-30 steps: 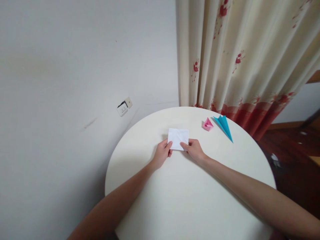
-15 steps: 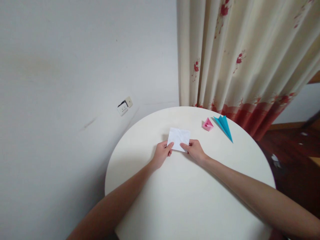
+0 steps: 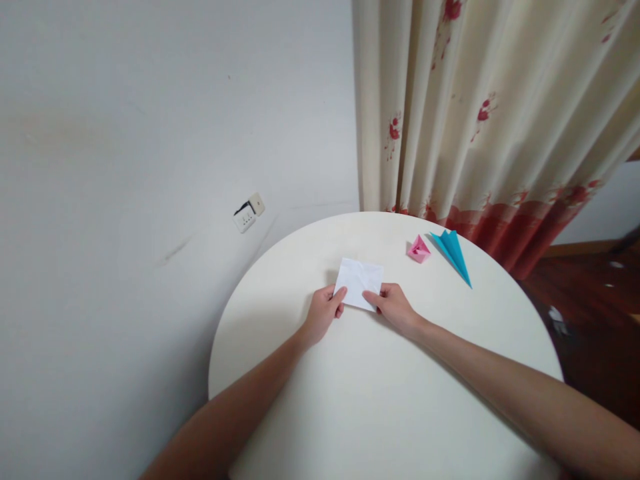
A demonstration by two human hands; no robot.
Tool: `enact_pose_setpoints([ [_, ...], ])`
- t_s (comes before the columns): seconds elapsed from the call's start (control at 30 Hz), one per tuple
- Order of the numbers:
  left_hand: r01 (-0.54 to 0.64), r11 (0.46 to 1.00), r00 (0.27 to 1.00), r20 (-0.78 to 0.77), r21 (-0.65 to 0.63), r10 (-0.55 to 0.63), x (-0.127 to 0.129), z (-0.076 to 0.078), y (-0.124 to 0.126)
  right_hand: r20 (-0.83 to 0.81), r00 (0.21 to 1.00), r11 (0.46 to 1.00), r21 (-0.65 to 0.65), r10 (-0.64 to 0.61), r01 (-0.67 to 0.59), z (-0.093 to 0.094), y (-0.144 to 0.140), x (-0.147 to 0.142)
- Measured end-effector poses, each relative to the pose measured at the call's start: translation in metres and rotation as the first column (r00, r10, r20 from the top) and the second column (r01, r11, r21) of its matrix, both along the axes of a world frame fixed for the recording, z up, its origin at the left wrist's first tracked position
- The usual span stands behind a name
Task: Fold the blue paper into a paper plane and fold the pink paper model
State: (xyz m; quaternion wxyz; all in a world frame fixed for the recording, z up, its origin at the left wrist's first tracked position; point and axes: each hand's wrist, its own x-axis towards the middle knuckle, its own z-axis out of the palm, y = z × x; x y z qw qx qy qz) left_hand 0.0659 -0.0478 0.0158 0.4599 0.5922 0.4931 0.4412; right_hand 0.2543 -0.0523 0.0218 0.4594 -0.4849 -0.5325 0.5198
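- Holding the near edge of a white folded paper [image 3: 361,283], the left hand [image 3: 323,313] pinches its near left corner with thumb and fingers closed on it.
- The right hand [image 3: 395,307] is clamped on the near right corner of the same paper, thumb on top.
- This paper lies on the round white table [image 3: 380,400], a little beyond the table's middle, and it looks slightly turned, with creases on its surface.
- No writing, label or brand can be read on the paper.
- Beyond the paper and to its right, a small pink folded shape [image 3: 418,249] sits on the table, well apart from the paper.
- Just beside the pink shape, further right, a blue paper plane [image 3: 454,253] lies flat with its point toward the table's right edge.
- Behind the table hangs a cream curtain [image 3: 480,113] with red flower prints.
- Left of the table, a white wall socket [image 3: 249,213] sits low on the wall; no text on it is readable.
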Motion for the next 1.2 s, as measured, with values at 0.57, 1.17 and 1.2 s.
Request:
enact_pose_setpoints([
  [0.57,0.018,0.973,0.995,-0.094,-0.230,-0.040,-0.009,0.008,0.001,-0.076,0.992,0.983,-0.147,0.102,-0.112,-0.013,0.006,0.008],
  [1.17,0.013,0.999,0.998,0.061,-0.043,-0.010,0.006,-0.002,-0.010,0.082,0.996,0.999,0.009,-0.045,0.044,-0.003,-0.003,0.007],
  [1.2,0.016,0.999,0.997,0.073,-0.044,-0.013,0.006,-0.002,-0.010,0.092,0.995,0.999,0.017,-0.046,0.045,-0.002,-0.004,0.007],
])
